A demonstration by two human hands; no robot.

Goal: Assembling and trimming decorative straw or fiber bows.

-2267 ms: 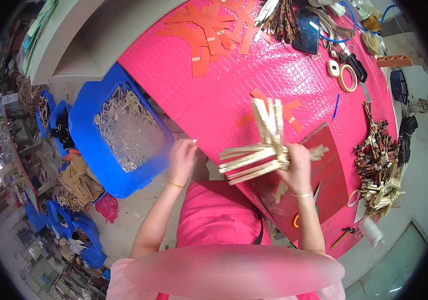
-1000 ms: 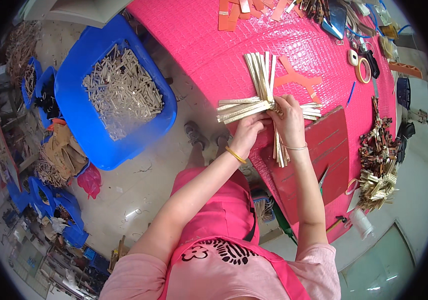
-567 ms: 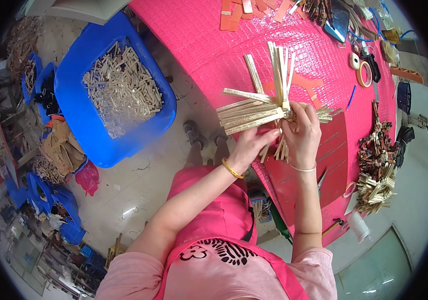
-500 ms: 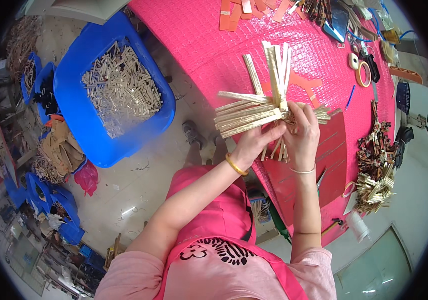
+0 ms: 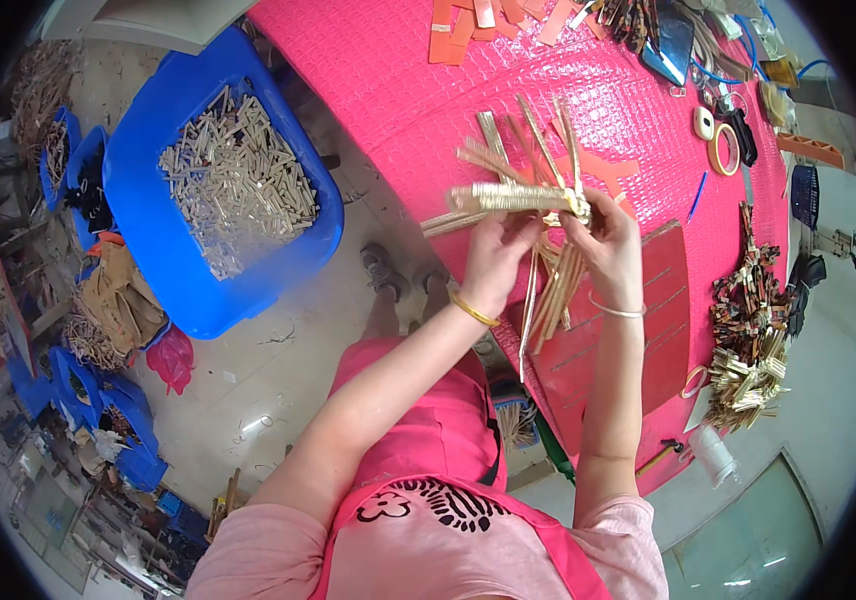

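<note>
Over the pink-covered table (image 5: pixel 388 120), both hands grip a woven piece of flat gold straps (image 5: pixel 508 198), with loose ends fanning out to several sides. My left hand (image 5: pixel 496 262), below a yellow bangle, pinches the straps from the lower left. Closed round the knotted middle is my right hand (image 5: pixel 612 248), thumb pressed near the crossing. Some strap ends hang down between the hands above a dark red board (image 5: pixel 648 345). Behind the work lie orange-red flat pieces (image 5: pixel 603 172). The fingers partly hide the crossing.
A blue bin (image 5: pixel 128 200) of short pale-gold pieces stands on the floor at left. Along the table's right side are a pile of brown and gold straps (image 5: pixel 748 370), a tape roll (image 5: pixel 724 150), a blue pen (image 5: pixel 697 197) and a phone (image 5: pixel 668 52).
The gold woven piece has been turned, so its left straps are bunched closer and more ends hang below. My left hand has shifted slightly; my right hand has moved onto the crossing.
</note>
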